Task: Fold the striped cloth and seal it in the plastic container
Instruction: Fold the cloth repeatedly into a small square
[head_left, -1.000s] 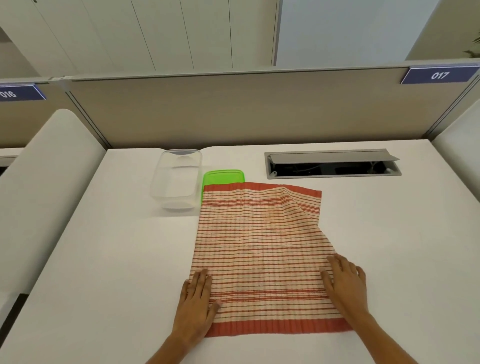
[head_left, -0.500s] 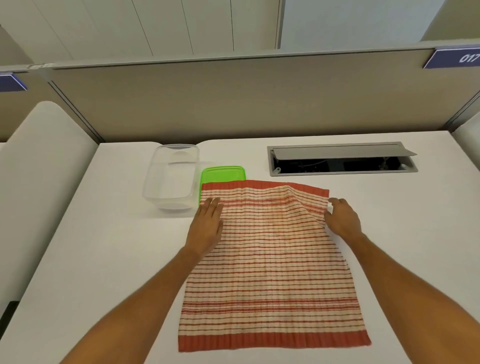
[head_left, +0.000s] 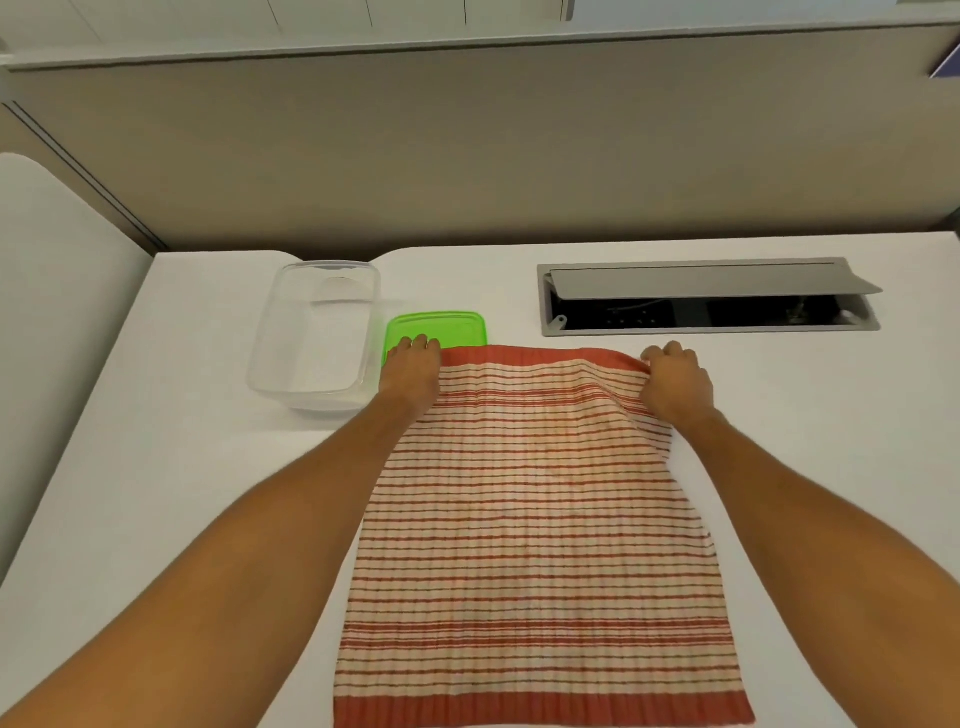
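Striped cloth (head_left: 535, 525) lies flat at table centre, its 12 o'clock corners pinched by the left hand (head_left: 411, 375) and right hand (head_left: 675, 387), so the first fold toward 6 o'clock seems next, with the container (head_left: 317, 338) waiting at 10 o'clock.

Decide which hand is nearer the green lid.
Left. The left hand is at the cloth's far left corner, overlapping the lid; the right hand grips the far right corner, well away.

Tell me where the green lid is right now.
In the head view, the green lid lies flat on the white desk, just right of the clear plastic container, with its near edge under the striped cloth and the left hand.
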